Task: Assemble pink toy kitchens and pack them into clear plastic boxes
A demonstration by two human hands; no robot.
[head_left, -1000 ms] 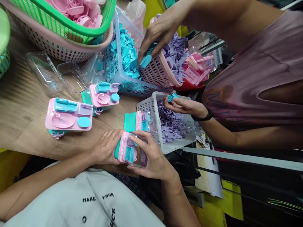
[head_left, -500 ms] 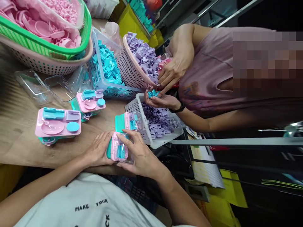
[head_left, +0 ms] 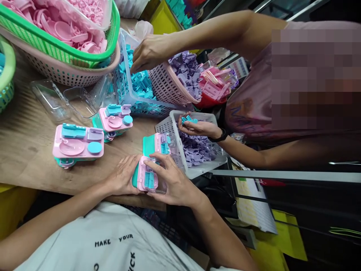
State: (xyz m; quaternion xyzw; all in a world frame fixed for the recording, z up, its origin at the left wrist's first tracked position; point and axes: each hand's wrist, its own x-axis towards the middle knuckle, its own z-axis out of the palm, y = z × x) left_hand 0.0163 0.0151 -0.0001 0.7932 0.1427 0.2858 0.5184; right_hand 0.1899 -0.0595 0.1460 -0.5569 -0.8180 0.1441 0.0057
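Between my hands is a toy kitchen set (head_left: 143, 174), with a teal base, a pink top and a clear plastic cover over its small parts. My left hand (head_left: 125, 175) presses against the teal base from the left. Fingers curved round the clear cover, my right hand (head_left: 177, 180) grips it from the right. Directly behind, almost touching it, lies a second toy kitchen (head_left: 149, 145), partly under a clear cover. Two uncovered toy kitchens, a nearer one (head_left: 77, 145) and a farther one (head_left: 114, 122), stand to the left with pink pans and teal and purple parts on top.
Clear plastic covers (head_left: 80, 101) lie behind the toys. A green basket (head_left: 64, 52) of pink parts, a clear bin (head_left: 141, 98) of teal pieces and a pink basket (head_left: 160, 81) of purple pieces line the back. A co-worker's hand (head_left: 152, 51) reaches over the bin; their other palm (head_left: 201, 129) holds teal pieces.
The co-worker's one hand has moved from their other palm to above the teal pieces. My hands keep their hold on the toy kitchen. The whole view has shifted slightly.
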